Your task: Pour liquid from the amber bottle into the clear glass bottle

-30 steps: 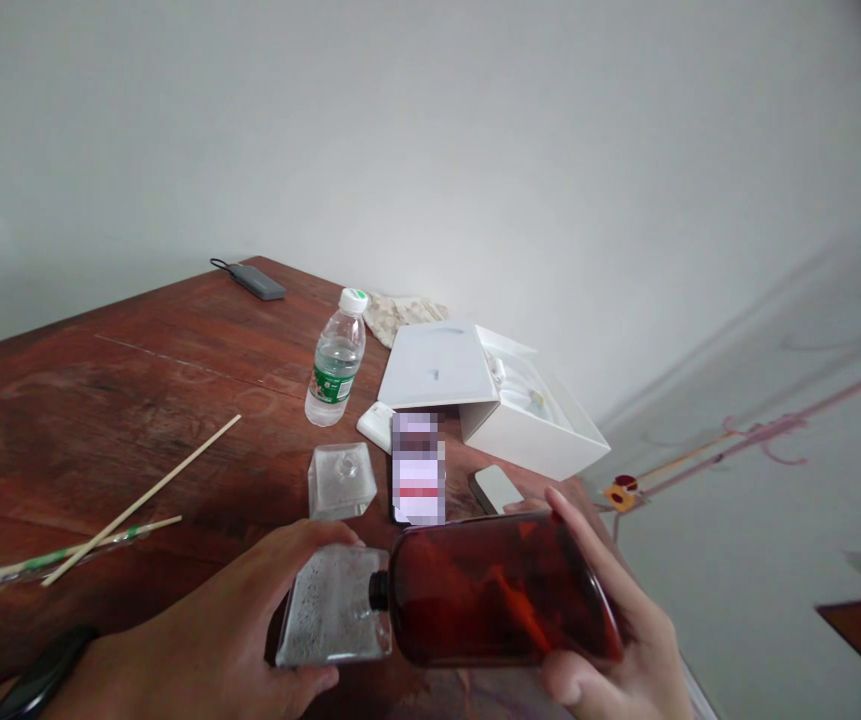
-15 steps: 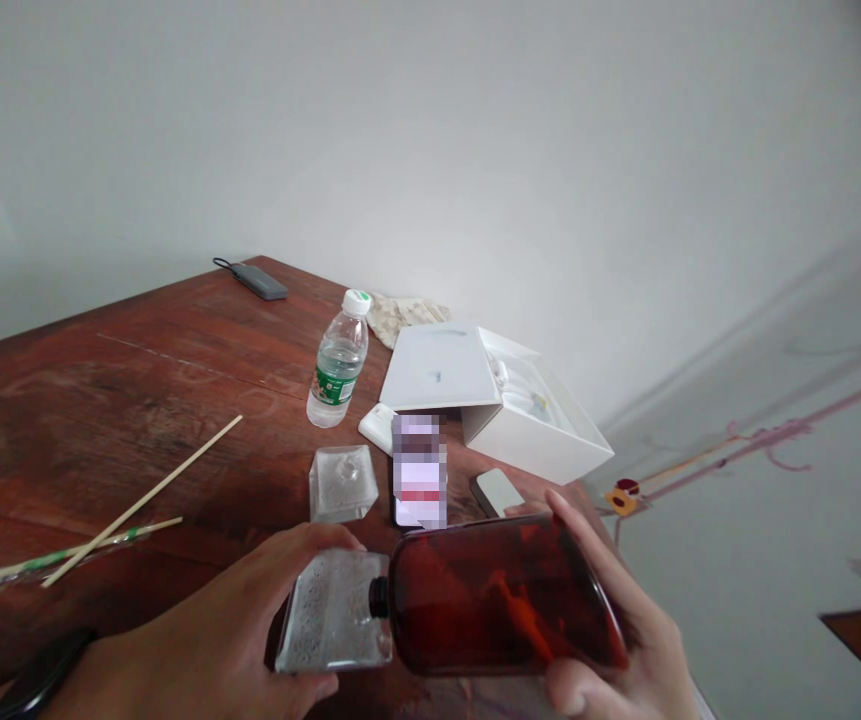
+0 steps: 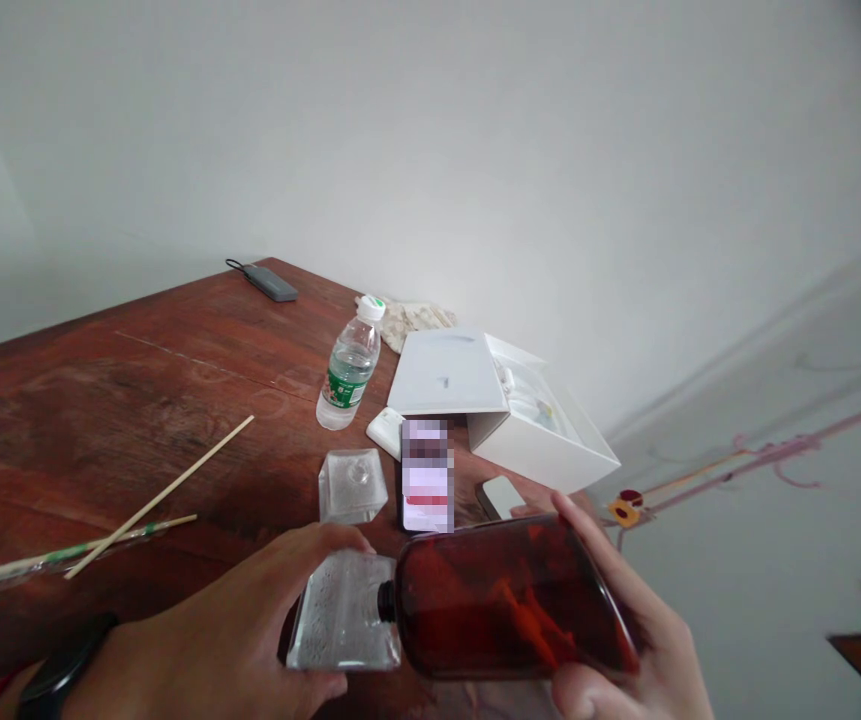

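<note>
My left hand (image 3: 250,620) is closed around a clear square plastic container (image 3: 344,615) with droplets on its inner wall. In my right hand (image 3: 632,640) lies a dark red-brown translucent bottle (image 3: 509,600), held on its side by the base. The bottle's black neck (image 3: 386,601) points left and meets the container's right side; whether it reaches inside I cannot tell. Just beyond the container, a second clear square plastic piece (image 3: 353,485) sits on the table, beside a phone (image 3: 426,475) with a lit, blurred screen.
On the wooden table (image 3: 137,390) stand a water bottle (image 3: 351,365) and an opened white box (image 3: 449,375). A white case (image 3: 385,432), a small white object (image 3: 501,497), chopsticks (image 3: 167,490) and a grey device (image 3: 270,282) lie around. The wall (image 3: 430,150) rises behind.
The whole view has shifted slightly, so everything appears a little farther right. Both hands keep the same hold, and the bottle and container stay in the same position against each other.
</note>
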Motion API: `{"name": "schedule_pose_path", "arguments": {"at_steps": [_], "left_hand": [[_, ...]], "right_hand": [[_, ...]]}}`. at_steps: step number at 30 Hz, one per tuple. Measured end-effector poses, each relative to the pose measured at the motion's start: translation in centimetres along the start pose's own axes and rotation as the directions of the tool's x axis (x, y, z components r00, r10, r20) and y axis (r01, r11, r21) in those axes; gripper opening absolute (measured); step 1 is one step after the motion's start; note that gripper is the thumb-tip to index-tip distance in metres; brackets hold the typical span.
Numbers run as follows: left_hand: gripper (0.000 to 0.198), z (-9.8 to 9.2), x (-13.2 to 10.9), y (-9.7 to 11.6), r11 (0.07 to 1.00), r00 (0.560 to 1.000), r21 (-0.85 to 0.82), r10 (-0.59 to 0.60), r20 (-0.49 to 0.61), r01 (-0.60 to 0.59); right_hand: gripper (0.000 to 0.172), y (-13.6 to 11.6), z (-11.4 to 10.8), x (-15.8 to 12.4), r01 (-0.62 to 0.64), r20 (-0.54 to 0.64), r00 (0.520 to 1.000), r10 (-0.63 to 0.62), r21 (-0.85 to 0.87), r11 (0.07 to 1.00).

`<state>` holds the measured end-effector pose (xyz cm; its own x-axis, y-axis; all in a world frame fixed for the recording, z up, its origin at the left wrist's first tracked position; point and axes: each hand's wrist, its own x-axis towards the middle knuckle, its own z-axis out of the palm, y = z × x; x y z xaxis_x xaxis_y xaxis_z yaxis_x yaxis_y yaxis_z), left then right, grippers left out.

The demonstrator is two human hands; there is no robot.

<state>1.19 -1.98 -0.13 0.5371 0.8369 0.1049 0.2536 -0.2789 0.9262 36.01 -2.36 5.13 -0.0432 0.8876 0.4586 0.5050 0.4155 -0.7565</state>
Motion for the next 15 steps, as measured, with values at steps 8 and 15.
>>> {"name": "schedule_pose_path", "arguments": {"at_steps": [8,15], "left_hand": [[0.083,0.2,-0.3,-0.7,0.998,0.998,0.003,-0.056,0.012,0.056],[0.081,-0.1,-0.3,-0.3,0.998,0.998,-0.029,-0.061,0.032,0.062]], "right_hand": [[0.109,-0.8,-0.3,0.1,0.024,0.021,1.000,-0.023,-0.041,0.999],[0.108,-1.7,-0.2,0.6,0.057,0.039,0.998,-0.054,-0.074,0.996]]}}
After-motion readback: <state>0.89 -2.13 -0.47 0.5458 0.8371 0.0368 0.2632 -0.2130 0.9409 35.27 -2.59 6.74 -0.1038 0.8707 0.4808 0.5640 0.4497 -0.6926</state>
